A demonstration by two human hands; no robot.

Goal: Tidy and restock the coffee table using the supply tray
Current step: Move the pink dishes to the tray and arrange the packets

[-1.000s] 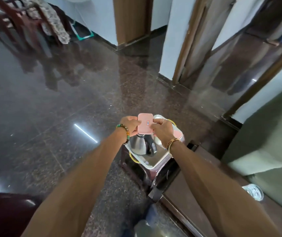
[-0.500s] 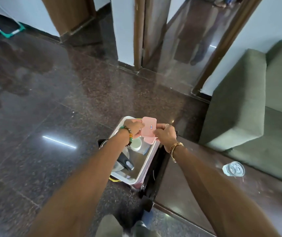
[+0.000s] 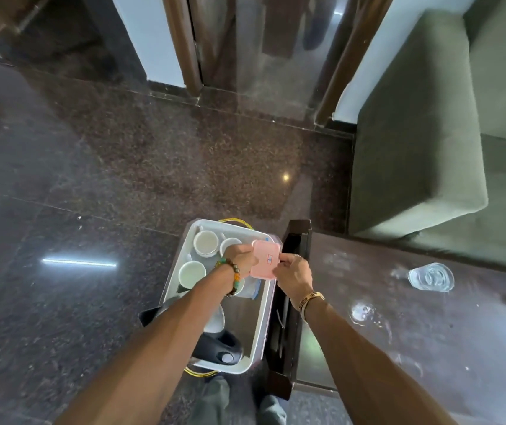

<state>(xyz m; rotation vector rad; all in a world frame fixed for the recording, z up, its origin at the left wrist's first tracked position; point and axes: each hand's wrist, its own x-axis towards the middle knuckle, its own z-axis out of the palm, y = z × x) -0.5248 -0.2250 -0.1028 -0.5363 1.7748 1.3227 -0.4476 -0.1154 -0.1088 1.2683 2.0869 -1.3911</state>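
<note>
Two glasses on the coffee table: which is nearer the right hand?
The blurred glass by the right hand, at the coffee table end beside the tray. The other glass stands further right. The right and left hand hold the pink box.

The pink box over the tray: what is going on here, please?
A person holds the pink box with both hands: the left hand grips its left edge and the right hand pinches its right edge. The box is above the far right corner of the tray, which holds white cups and a kettle. The tray is beside the coffee table, where a glass sits. The box is not yet on the table.
</note>
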